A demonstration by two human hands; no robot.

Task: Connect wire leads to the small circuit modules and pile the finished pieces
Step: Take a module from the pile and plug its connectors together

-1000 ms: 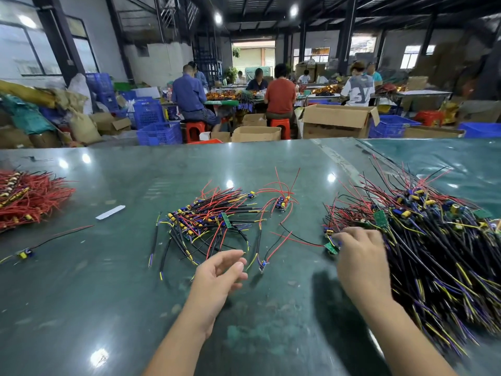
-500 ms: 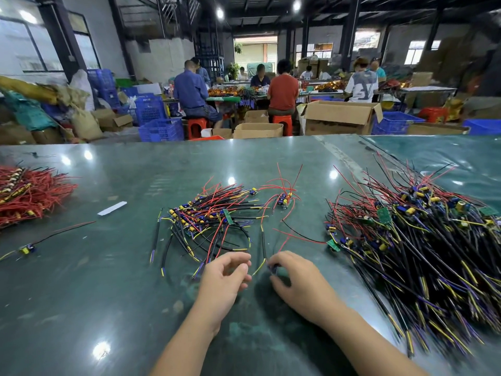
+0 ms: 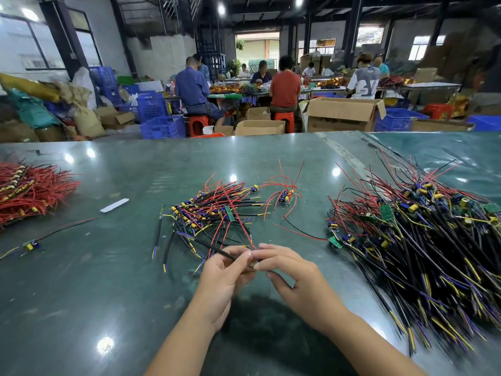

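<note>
While the left hand [image 3: 225,270] pinches a black wire lead [image 3: 214,249] and the right hand [image 3: 291,270] pinches a small module hidden between fingertips, both meet above the desk [image 3: 108,280], just before the finished pile [image 3: 208,213]; unwired stock [image 3: 423,240] lies right of it.

You're facing a glossy dark green surface [image 3: 113,280] that mirrors the ceiling lamps [image 3: 221,8] as bright spots. Past its far edge you see a dim workshop with dark steel columns [image 3: 355,31], white walls [image 3: 162,52] and big windows [image 3: 32,42] at the left. Workers sit on red stools [image 3: 199,124] at long tables [image 3: 423,86]. Open cardboard boxes [image 3: 343,115] and blue plastic crates [image 3: 160,127] stand on the floor, with stuffed sacks [image 3: 86,122] heaped at the left.
</note>
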